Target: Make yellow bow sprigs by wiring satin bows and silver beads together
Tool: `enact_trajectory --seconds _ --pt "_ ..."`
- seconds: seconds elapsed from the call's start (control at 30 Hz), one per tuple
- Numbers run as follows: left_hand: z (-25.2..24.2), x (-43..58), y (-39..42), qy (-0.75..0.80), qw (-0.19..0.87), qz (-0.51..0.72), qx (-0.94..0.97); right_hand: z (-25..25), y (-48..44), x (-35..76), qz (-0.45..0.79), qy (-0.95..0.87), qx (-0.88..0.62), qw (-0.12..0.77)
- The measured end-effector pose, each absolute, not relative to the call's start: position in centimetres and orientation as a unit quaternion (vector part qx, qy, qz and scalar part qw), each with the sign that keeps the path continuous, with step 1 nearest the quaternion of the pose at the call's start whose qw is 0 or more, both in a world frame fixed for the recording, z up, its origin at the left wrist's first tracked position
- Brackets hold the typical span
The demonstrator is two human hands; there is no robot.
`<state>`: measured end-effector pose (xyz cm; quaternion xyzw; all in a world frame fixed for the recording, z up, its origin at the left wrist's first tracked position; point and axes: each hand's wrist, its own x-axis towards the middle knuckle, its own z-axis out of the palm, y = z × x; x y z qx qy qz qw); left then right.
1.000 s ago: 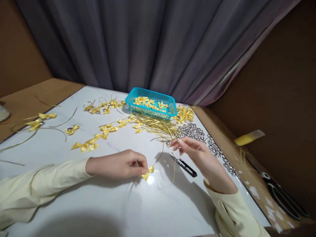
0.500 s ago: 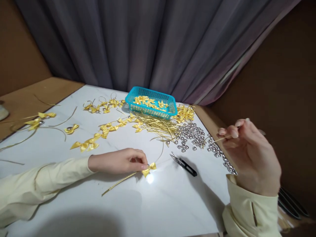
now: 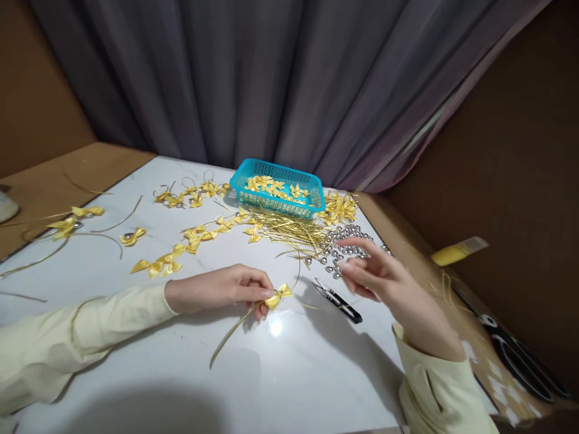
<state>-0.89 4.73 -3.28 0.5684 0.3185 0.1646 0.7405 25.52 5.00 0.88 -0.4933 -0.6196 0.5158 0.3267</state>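
My left hand pinches a yellow satin bow between thumb and fingers, just above the white table. A gold cord hangs from the bow toward the lower left. A silvery piece shows at the bow's knot, partly under my thumb. My right hand hovers over the right side of the table, index finger stretched and fingers apart, with nothing visible in it. Beneath it and to its left lie black-handled thread snips. A faint, blurred cord-like streak shows near the snips.
A blue plastic basket holding yellow bows stands at the back. In front lie many gold cords and silver beads. More bows lie to the left. At right are a yellow-handled cutter and large black scissors.
My right hand has come left and down from the table's right edge, its fingers opening from a pinch on a cord. My left hand has lifted and tilted the bow slightly.
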Motion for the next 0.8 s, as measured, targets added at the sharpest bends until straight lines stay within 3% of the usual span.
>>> enact_trajectory --seconds 0.13,0.37,0.8 --pt "-5.3 -0.9 5.4 0.294 0.824 0.199 0.441 -1.5 5.5 24.0 0.506 -0.7 -0.458 0.211" --pt "-7.5 -1.4 7.2 0.281 0.876 0.254 0.298 -4.1 5.8 23.1 0.417 -0.777 -0.459 0.112" --pt "-8.1 -1.7 7.6 0.25 0.908 0.258 0.218 -4.8 5.8 22.4 0.382 -0.789 -0.476 0.07"
